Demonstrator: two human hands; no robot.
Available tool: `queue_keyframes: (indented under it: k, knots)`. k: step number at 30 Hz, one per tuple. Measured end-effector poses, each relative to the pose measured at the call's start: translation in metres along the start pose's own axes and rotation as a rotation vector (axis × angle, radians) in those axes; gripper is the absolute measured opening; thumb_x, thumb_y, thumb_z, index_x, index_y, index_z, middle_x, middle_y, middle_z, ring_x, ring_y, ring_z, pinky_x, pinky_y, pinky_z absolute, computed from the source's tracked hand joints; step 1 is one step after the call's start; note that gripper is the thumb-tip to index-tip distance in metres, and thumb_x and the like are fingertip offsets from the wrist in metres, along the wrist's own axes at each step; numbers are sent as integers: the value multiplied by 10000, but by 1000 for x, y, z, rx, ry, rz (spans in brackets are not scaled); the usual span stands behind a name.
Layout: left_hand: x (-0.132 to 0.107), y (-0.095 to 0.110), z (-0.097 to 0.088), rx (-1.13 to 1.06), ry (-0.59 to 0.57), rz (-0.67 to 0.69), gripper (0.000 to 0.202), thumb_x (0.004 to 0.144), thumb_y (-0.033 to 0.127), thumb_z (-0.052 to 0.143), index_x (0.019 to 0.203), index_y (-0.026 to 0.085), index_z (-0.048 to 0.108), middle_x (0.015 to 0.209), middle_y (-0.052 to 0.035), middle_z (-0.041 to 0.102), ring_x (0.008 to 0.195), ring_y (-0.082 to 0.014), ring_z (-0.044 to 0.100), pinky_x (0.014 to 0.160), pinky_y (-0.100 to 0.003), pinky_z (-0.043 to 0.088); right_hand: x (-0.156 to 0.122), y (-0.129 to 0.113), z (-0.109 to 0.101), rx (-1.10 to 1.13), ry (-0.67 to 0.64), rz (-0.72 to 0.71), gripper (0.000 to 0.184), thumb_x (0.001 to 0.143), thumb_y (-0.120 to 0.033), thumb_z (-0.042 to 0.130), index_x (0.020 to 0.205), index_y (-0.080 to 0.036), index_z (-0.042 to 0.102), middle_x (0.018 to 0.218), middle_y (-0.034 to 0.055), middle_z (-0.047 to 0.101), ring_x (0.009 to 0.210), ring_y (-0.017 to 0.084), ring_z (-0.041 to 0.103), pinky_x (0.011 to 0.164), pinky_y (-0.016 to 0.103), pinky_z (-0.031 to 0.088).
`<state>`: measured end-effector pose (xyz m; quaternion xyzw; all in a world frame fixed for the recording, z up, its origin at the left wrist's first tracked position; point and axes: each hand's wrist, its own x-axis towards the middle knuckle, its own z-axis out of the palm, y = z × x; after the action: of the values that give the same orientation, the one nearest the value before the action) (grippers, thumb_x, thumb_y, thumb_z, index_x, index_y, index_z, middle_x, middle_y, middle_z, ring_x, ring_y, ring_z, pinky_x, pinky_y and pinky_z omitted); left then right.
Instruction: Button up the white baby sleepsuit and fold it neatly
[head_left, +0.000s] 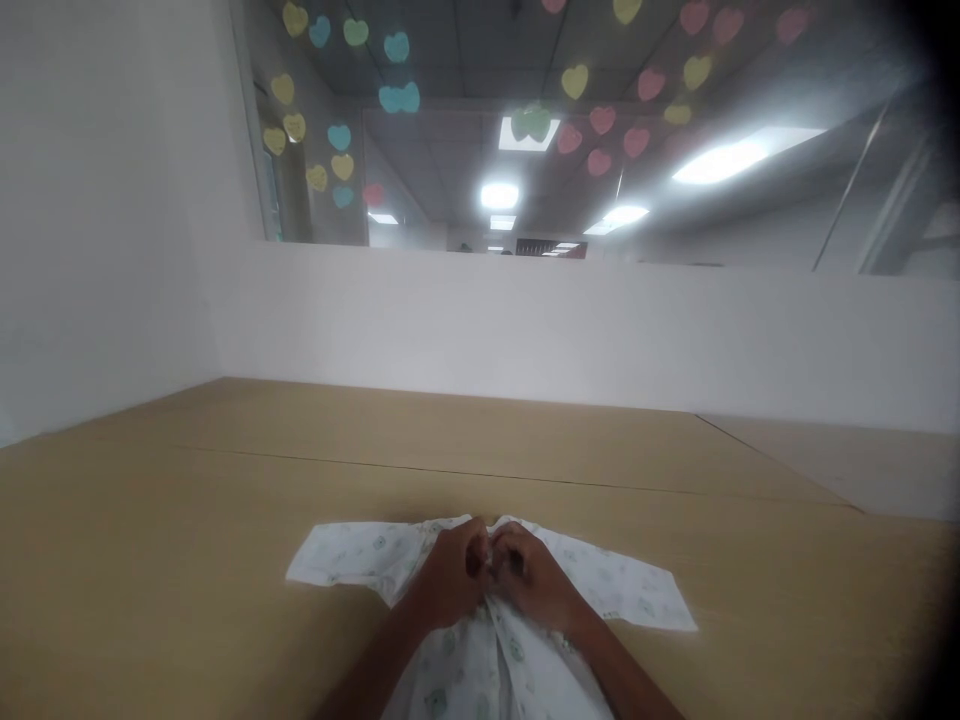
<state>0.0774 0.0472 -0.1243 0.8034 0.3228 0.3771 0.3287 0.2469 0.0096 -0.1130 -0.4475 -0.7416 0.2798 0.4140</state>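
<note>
- The printed garment [480, 670], white with a faint green pattern, lies flat on the wooden table [187, 560] at the near edge of the view. Its body runs off the bottom of the picture, between the two forearms.
- The left hand [450, 572] and right hand [534, 575] meet at the garment's neck, knuckles touching. The fingers of both are curled in and pinch the cloth where the front opening starts.
- The short sleeves spread flat to either side of the hands.
- Beyond them the table runs to a seam, with a second tabletop adjoining at the far right.
- A white partition [525, 320] closes off the table's far edge and left side.
- Above it, pastel heart stickers [574, 80] dot a glass pane, with ceiling lights [724, 160] lit behind.
</note>
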Motion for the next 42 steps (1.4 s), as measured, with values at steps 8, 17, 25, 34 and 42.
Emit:
queue_keyframes:
  k: [8, 17, 25, 34, 42]
  knots:
    - [2, 7, -13, -207, -135, 1, 142, 754, 26, 498, 846, 134, 495, 739, 43, 505, 651, -105, 460, 584, -183, 353, 4, 9, -14, 147, -127, 47, 85, 804, -160, 532, 743, -132, 584, 1015, 65, 531, 941, 152, 512, 809, 271, 382]
    - [1, -6, -8, 16, -122, -17, 181, 679, -22, 520, 778, 130, 520, 693, 47, 480, 647, -111, 428, 553, -200, 312, -3, 9, -2, -281, 19, -32, 110, 807, -94, 444, 804, -152, 536, 943, 45, 521, 934, 147, 466, 855, 287, 381]
    - [-3, -6, -19, 194, -122, -95, 418, 609, 106, 740, 998, 172, 604, 996, 7, 542, 921, -183, 487, 813, -247, 380, -4, 14, -11, -363, 87, 54, 73, 794, -171, 506, 848, -171, 556, 1000, 46, 517, 983, 159, 479, 897, 310, 375]
    - [-3, 1, -16, 257, -86, -87, 131, 719, 110, 626, 836, 168, 639, 881, 0, 550, 868, -188, 486, 804, -284, 369, -11, 0, 0, -422, 124, -42, 63, 803, -224, 526, 772, -182, 562, 907, 26, 539, 879, 150, 485, 812, 305, 341]
    - [-1, 10, -12, 294, -91, -112, 200, 726, 10, 562, 721, 172, 679, 791, 6, 576, 832, -183, 491, 764, -276, 366, -15, 7, 12, -531, 84, 29, 67, 667, -206, 570, 728, -184, 553, 757, -8, 535, 707, 136, 409, 703, 289, 237]
